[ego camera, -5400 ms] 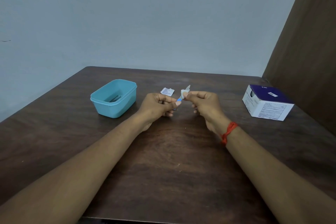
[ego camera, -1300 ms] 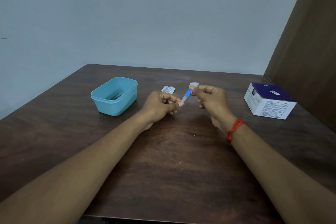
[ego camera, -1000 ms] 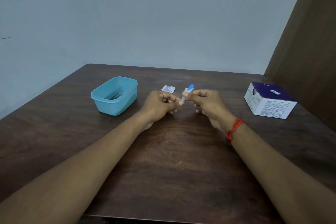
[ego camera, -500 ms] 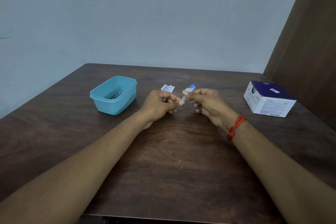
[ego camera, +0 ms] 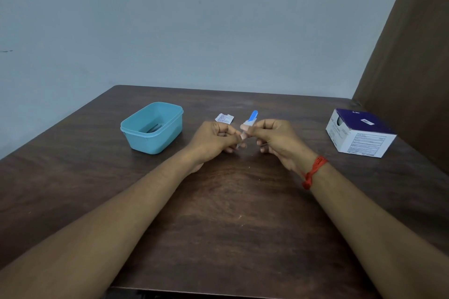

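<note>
Fingers of left hand and right hand, curled, pinched a tilted blue-tipped stick just above the desk.

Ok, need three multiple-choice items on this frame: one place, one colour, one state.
1. Where on the dark wooden table is the white-and-purple cardboard box?
A) far left
B) right side
C) at the near edge

2. The left hand and right hand pinch a small plastic stick. What colour is its upper end?
A) blue
B) red
C) green

3. The teal plastic tub is:
A) lidded
B) overturned
C) open on top

Answers:
1 B: the box stands to the right of the right hand.
2 A: a blue end pokes up above the hands.
3 C: there is no lid, and a dark item shows inside.
</note>
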The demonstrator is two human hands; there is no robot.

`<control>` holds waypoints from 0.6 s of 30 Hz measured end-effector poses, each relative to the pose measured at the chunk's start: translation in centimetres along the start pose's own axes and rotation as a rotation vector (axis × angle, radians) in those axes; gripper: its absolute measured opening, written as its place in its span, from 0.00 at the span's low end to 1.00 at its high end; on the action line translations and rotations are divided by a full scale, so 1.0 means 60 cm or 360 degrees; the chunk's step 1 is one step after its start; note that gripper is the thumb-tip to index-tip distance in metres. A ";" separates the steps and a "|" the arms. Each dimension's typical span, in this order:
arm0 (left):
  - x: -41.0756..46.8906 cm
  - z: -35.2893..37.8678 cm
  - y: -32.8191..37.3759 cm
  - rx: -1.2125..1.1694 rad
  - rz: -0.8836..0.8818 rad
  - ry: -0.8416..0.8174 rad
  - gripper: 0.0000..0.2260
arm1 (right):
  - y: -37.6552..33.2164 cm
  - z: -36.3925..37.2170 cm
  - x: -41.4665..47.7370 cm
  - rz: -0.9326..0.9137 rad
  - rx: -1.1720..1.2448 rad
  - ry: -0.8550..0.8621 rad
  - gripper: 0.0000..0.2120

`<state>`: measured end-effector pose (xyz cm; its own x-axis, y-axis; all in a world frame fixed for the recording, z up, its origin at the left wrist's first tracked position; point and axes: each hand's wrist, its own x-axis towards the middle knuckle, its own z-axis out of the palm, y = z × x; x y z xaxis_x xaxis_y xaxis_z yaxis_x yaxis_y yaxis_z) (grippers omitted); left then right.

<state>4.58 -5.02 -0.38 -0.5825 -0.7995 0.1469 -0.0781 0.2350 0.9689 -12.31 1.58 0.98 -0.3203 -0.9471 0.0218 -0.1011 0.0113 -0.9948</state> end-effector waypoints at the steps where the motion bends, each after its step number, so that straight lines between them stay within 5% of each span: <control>1: 0.000 0.000 0.001 -0.0009 -0.0006 -0.0016 0.07 | -0.001 0.000 0.000 -0.0011 0.0007 0.0011 0.10; 9: 0.001 -0.004 0.001 -0.0014 -0.0018 -0.0102 0.05 | -0.007 -0.009 0.006 -0.0095 0.0162 0.0207 0.10; 18: -0.001 -0.010 0.005 -0.0019 -0.0038 -0.0170 0.14 | -0.013 -0.015 0.005 -0.0099 0.0254 0.0069 0.10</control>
<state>5.06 -5.25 0.04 -0.6636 -0.7411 0.1025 -0.0834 0.2094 0.9743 -13.18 1.54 1.86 -0.3586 -0.9296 0.0849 0.0275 -0.1014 -0.9945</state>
